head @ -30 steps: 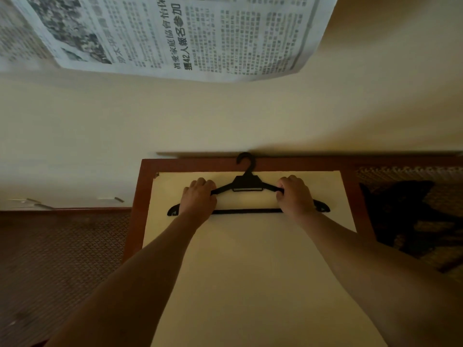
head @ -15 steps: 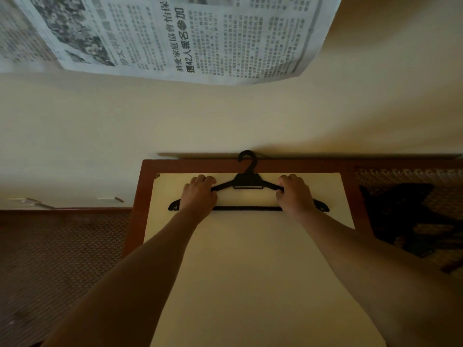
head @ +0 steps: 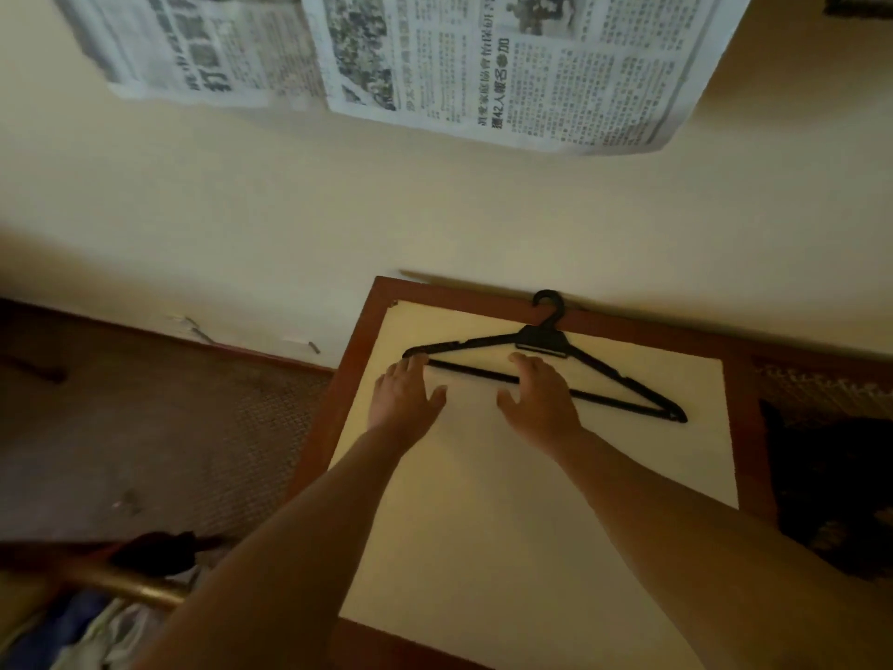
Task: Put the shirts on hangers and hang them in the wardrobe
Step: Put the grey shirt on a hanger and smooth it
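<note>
Fingertips of left hand cover hanger bar's end.

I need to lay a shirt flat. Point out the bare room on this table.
Bare: the cream tabletop nearer the person than the hanger, between the forearms and out to both wooden edges. Crowded: the far end by the wall, where the hanger, left hand and right hand are.

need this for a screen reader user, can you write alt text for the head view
A black plastic hanger lies flat on a cream-topped table against the wall, with the left hand and right hand open, fingertips at its bottom bar. Newspaper sheets hang on the wall above.
</note>
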`<state>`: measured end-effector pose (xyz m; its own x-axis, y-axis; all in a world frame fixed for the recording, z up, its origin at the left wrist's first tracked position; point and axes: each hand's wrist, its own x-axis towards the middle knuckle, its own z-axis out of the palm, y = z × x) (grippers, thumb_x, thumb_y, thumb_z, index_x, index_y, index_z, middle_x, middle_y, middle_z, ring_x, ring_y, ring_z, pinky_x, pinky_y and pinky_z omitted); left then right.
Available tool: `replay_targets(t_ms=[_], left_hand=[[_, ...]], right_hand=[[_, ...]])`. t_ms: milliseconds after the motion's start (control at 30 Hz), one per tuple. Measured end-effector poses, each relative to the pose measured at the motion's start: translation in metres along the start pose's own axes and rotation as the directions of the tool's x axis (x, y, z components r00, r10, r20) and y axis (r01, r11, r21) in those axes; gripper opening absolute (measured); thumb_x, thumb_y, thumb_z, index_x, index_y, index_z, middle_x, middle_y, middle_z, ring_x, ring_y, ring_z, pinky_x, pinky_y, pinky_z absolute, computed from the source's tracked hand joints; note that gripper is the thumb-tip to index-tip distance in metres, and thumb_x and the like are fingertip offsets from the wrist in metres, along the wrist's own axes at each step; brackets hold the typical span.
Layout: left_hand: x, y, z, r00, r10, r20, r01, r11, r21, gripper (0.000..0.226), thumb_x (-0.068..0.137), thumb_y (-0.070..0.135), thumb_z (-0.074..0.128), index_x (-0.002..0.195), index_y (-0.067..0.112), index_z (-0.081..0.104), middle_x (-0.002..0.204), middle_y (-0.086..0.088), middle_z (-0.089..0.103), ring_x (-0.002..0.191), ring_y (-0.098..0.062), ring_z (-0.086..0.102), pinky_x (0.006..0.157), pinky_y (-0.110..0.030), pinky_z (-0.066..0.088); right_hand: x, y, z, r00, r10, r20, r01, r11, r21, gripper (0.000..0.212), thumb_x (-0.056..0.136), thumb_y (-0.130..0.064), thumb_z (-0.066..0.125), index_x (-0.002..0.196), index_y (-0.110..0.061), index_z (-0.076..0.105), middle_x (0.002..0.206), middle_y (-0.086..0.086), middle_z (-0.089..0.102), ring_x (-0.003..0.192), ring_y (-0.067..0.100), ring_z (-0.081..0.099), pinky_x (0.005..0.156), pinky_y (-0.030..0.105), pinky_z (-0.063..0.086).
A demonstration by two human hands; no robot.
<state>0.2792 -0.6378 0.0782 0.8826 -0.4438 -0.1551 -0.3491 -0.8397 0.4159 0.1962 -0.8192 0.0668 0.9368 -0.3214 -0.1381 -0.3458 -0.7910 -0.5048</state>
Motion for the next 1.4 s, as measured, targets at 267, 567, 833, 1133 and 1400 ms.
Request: replay_targets(t_ms=[267,567,833,1133,1400], left_hand=[[-0.126,-0.089,-0.030,0.926,-0.362,-0.103,0.361,0.932,-0.030,0.049,0.093,0.043,0.051,0.135,0.021,0.040,0.136,-0.002,0.048,0.125,-0.021,0.045,0.104,-0.038,0.039],[-0.291,-0.201,-0.047,0.693,-0.702,-0.162,0.654,0.708,-0.268,0.058,0.092,0.044,0.054,0.140,0.015,0.040,0.139,-0.009,0.047,0.129,-0.027,0.043,0.105,-0.043,0.039],[-0.433,-0.290,-0.038,0.566,-0.805,-0.178,0.714,0.586,-0.383,0.053,0.092,0.040,0.056,0.137,0.015,0.045,0.135,-0.006,0.051,0.124,-0.024,0.047,0.100,-0.036,0.039],[-0.537,-0.387,-0.034,0.388,-0.918,-0.077,0.789,0.374,-0.487,0.051,0.092,0.040,0.055,0.136,0.015,0.046,0.134,-0.010,0.054,0.121,-0.027,0.051,0.099,-0.040,0.044],[-0.518,-0.447,-0.012,0.376,-0.925,0.063,0.837,0.309,-0.451,0.054,0.093,0.039,0.054,0.140,0.017,0.042,0.138,-0.011,0.049,0.122,-0.027,0.050,0.100,-0.037,0.043]], right_hand=[[-0.033,-0.102,0.054,0.924,-0.307,0.227,0.330,0.941,-0.070,0.062,0.095,-0.045,0.049,0.145,-0.011,0.034,0.137,0.012,0.048,0.125,0.027,0.045,0.104,0.035,0.034],[-0.125,-0.244,0.140,0.685,-0.544,0.484,0.613,0.790,0.018,0.064,0.095,-0.051,0.045,0.148,-0.017,0.031,0.151,0.006,0.036,0.139,0.024,0.032,0.112,0.040,0.030],[-0.223,-0.343,0.234,0.523,-0.546,0.654,0.721,0.693,0.002,0.054,0.097,-0.045,0.046,0.140,-0.012,0.041,0.139,0.011,0.046,0.128,0.029,0.044,0.103,0.040,0.039],[-0.263,-0.413,0.332,0.454,-0.444,0.772,0.736,0.675,-0.045,0.055,0.099,-0.041,0.043,0.143,-0.010,0.039,0.145,0.014,0.043,0.132,0.032,0.041,0.108,0.041,0.036],[-0.217,-0.433,0.407,0.445,-0.374,0.814,0.694,0.718,-0.049,0.049,0.098,-0.036,0.048,0.137,-0.006,0.044,0.138,0.017,0.048,0.125,0.033,0.046,0.103,0.039,0.040]])
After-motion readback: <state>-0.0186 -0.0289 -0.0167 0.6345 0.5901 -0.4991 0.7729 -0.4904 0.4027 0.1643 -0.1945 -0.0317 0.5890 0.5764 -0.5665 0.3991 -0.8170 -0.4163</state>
